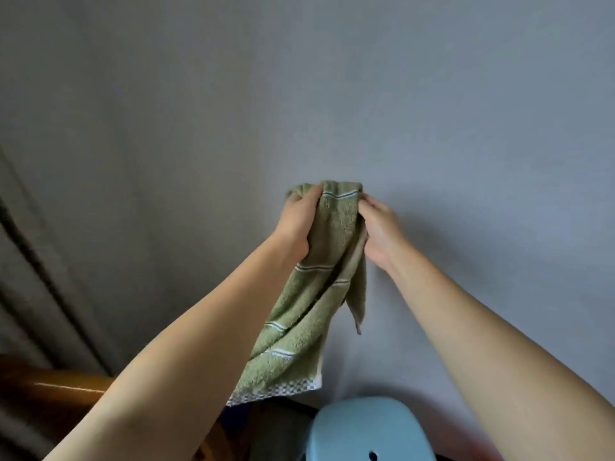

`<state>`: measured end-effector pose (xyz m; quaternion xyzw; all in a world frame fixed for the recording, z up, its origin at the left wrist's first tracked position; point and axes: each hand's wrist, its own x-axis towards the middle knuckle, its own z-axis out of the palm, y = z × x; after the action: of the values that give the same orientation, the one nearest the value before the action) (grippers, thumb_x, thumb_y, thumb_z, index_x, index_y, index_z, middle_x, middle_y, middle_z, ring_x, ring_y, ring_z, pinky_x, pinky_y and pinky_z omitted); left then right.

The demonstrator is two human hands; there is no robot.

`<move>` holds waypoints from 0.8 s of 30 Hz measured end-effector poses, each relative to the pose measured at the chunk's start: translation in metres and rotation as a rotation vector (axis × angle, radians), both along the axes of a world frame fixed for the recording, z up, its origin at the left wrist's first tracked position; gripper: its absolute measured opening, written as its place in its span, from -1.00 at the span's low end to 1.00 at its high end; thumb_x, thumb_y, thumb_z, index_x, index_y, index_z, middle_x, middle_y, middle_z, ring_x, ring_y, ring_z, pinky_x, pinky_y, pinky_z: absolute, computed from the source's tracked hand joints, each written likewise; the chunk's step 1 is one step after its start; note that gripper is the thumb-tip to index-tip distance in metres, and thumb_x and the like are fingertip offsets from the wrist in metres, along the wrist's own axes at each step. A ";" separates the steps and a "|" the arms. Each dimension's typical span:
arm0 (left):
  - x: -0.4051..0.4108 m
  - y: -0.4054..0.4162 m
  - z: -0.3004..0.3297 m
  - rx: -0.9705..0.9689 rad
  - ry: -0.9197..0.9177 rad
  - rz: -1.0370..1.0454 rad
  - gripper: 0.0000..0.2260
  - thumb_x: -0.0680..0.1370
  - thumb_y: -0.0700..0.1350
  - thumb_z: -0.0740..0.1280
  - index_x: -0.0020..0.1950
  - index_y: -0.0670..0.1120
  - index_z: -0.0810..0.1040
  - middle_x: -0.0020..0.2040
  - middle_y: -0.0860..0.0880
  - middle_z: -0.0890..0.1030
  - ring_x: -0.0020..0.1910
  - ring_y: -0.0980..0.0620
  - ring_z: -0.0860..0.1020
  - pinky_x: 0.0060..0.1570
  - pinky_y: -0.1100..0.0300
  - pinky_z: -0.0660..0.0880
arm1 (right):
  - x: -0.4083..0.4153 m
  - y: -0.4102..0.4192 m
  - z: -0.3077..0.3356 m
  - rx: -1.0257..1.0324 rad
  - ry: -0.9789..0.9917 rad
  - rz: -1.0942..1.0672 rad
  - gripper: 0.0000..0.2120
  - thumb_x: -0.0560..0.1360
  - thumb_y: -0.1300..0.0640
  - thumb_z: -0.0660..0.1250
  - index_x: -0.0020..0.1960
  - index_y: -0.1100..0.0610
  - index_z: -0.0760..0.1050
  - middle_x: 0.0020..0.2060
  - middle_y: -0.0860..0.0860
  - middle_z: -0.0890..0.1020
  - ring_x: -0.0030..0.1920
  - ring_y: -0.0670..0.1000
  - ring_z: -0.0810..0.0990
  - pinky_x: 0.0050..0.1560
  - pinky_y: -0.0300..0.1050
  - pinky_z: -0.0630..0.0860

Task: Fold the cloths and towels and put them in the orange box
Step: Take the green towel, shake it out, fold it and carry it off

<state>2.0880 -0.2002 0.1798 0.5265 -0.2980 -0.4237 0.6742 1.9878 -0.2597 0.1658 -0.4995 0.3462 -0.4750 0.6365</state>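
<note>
A green towel with thin white stripes and a white checked hem hangs in the air in front of a grey wall. My left hand grips its upper left part, fingers closed around the bunched cloth. My right hand pinches the upper right edge close beside it. Both arms are stretched forward and up. The towel droops down and to the left, its hem near my left forearm. The orange box is not in view.
A light blue plastic stool with a hole in its seat stands at the bottom centre. Brown wooden furniture sits at the lower left, below a grey curtain. The grey wall fills the background.
</note>
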 end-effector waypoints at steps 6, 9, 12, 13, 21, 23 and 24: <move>-0.065 -0.022 -0.050 0.109 -0.220 -0.028 -0.84 0.57 0.03 0.26 -0.07 -0.02 0.54 -0.01 -0.09 0.64 0.00 -0.05 0.61 0.10 0.05 0.54 | -0.096 -0.019 -0.043 0.019 0.049 -0.031 -0.77 0.59 0.26 0.19 -0.15 0.14 0.57 -0.37 -0.03 0.69 -0.33 -0.08 0.64 -0.22 -0.19 0.60; -0.079 -0.017 -0.075 0.157 -0.282 -0.055 -0.80 0.59 0.00 0.25 0.02 -0.10 0.57 -0.05 -0.09 0.64 -0.04 -0.05 0.60 0.06 0.08 0.53 | -0.128 -0.019 -0.066 0.056 0.086 -0.081 -0.81 0.57 0.23 0.24 -0.14 0.10 0.60 -0.24 0.04 0.68 -0.19 0.02 0.63 -0.01 -0.06 0.56; -0.081 -0.011 -0.092 0.201 -0.251 -0.085 -0.83 0.59 -0.04 0.26 -0.02 -0.06 0.61 -0.07 -0.05 0.64 -0.03 -0.03 0.60 0.07 0.10 0.53 | -0.154 -0.019 -0.083 0.136 0.090 -0.160 -0.87 0.55 0.20 0.28 -0.13 0.06 0.55 -0.15 0.05 0.63 -0.12 0.04 0.58 0.07 -0.03 0.51; -0.079 -0.010 -0.098 0.217 -0.207 -0.066 -0.85 0.58 -0.05 0.27 -0.07 -0.05 0.61 -0.08 -0.05 0.64 -0.02 -0.04 0.60 0.08 0.07 0.54 | -0.163 -0.020 -0.087 0.162 0.079 -0.203 -0.91 0.54 0.19 0.30 -0.11 0.06 0.53 -0.11 0.05 0.63 -0.10 0.04 0.58 0.10 -0.02 0.50; -0.030 0.003 -0.117 0.234 0.352 -0.402 -0.71 0.56 -0.23 0.19 0.23 -0.28 0.51 0.16 -0.19 0.61 0.08 -0.05 0.63 0.11 0.07 0.57 | -0.237 -0.050 -0.099 0.258 -0.191 -0.457 -0.92 0.55 0.20 0.26 -0.09 0.06 0.49 0.13 0.21 0.59 0.16 0.18 0.56 0.24 0.09 0.46; -0.023 0.002 -0.116 0.219 0.364 -0.377 -0.74 0.54 -0.29 0.16 0.19 -0.32 0.50 0.08 -0.19 0.64 0.00 -0.03 0.65 0.04 0.11 0.60 | -0.247 -0.055 -0.098 0.296 -0.215 -0.425 -0.92 0.56 0.19 0.22 -0.07 0.09 0.48 0.08 0.20 0.60 0.11 0.18 0.59 0.12 0.07 0.51; -0.021 0.000 -0.115 0.224 0.323 -0.329 -0.78 0.57 -0.32 0.13 0.11 -0.30 0.52 -0.04 -0.16 0.68 -0.10 0.00 0.67 -0.06 0.16 0.62 | -0.250 -0.056 -0.096 0.324 -0.191 -0.397 -0.88 0.58 0.18 0.18 -0.08 0.11 0.48 -0.04 0.16 0.63 -0.01 0.14 0.63 0.00 0.02 0.53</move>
<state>2.0674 -0.2004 0.0649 0.4680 -0.2192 -0.6365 0.5725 1.7377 -0.3160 0.0696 -0.2665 0.4473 -0.5737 0.6323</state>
